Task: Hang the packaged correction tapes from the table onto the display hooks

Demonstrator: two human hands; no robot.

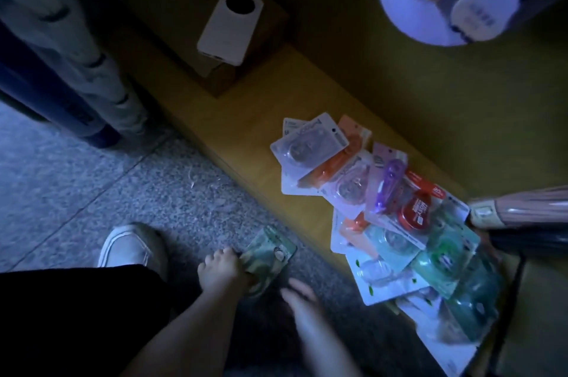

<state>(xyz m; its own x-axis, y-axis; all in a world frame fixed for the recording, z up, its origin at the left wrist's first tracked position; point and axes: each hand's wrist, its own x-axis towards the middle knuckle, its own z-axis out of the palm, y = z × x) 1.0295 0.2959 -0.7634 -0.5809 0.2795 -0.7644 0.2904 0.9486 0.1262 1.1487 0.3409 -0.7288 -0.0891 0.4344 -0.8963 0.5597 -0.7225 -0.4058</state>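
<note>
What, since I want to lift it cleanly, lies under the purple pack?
The purple pack overlaps a clear pack on one side and a red pack on the other. Whatever lies directly beneath it is covered.

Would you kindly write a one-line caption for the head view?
In dim light, the left hand grips a green package near the pile of packaged correction tapes on the table.

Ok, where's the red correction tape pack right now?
Head view, right side: the red pack lies in the pile on the table, just right of the purple pack.
</note>
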